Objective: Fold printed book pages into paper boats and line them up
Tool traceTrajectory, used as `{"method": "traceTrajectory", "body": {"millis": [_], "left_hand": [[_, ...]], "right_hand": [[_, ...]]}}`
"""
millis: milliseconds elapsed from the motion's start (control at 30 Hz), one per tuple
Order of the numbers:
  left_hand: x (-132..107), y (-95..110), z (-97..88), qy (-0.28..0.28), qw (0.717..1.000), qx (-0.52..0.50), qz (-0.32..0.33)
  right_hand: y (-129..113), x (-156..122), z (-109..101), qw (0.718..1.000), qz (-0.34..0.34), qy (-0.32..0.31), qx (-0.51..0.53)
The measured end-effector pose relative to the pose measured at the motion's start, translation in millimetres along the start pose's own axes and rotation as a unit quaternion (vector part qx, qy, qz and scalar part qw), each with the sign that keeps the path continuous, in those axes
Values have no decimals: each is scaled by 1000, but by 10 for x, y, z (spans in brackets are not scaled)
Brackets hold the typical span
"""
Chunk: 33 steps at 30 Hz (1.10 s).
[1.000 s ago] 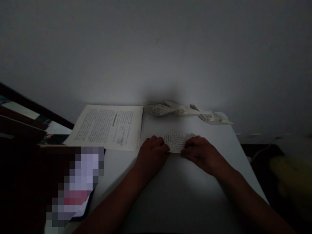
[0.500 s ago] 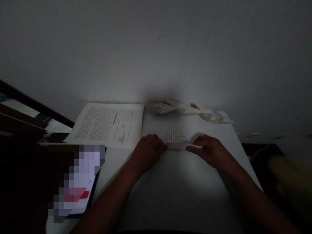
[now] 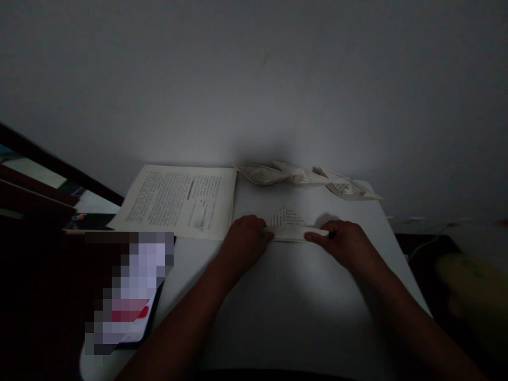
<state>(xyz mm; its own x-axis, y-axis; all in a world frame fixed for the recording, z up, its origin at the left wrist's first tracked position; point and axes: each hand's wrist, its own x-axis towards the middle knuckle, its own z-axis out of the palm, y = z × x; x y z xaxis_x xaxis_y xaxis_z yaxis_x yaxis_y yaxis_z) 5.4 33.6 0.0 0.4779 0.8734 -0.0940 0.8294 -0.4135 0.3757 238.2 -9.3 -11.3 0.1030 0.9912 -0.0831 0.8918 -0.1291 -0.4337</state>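
Between my hands, above the white table, is a folded sheet of printed paper. Its upper part is a printed triangle, and a paler strip runs along its lower edge. My left hand grips the left end, fingers closed on it. My right hand pinches the right end, with the thumb along the near side of the strip. The fingers cover both corners of the paper. Beyond it, against the wall, folded paper boats stand in a row: a left boat, a middle one and a right one.
A stack of printed pages lies at the table's back left. Near my left forearm, a phone with a lit, partly blurred screen lies at the left edge. The wall rises behind the white table. A yellowish object is at right.
The strip along the paper's lower edge now looks flatter and folded up over the triangle's base. My right fingers have closed in on its right end. The view has shifted slightly.
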Motion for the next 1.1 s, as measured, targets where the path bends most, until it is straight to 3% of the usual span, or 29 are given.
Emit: {"method": "traceTrajectory", "body": {"millis": [367,567,633,767,900,1100], "left_hand": [[18,-13,8,12,999,-38,-30],[-51,116,65,129,991,36,-16],[-60,154,105,144,989,47,-4],[-17,156,167,120,992,21,12],[50,117,170,93,995,-10,-15],[68,116,170,96,995,-18,-25]], "right_hand": [[-38,8,-11,1000,11,7,-12],[-34,17,13,1000,15,9,-12],[-41,18,10,1000,17,11,-16],[-42,13,-3,1000,14,11,-11],[-36,-2,4,999,-7,36,-1],[-149,-6,96,995,-51,84,-14]]}}
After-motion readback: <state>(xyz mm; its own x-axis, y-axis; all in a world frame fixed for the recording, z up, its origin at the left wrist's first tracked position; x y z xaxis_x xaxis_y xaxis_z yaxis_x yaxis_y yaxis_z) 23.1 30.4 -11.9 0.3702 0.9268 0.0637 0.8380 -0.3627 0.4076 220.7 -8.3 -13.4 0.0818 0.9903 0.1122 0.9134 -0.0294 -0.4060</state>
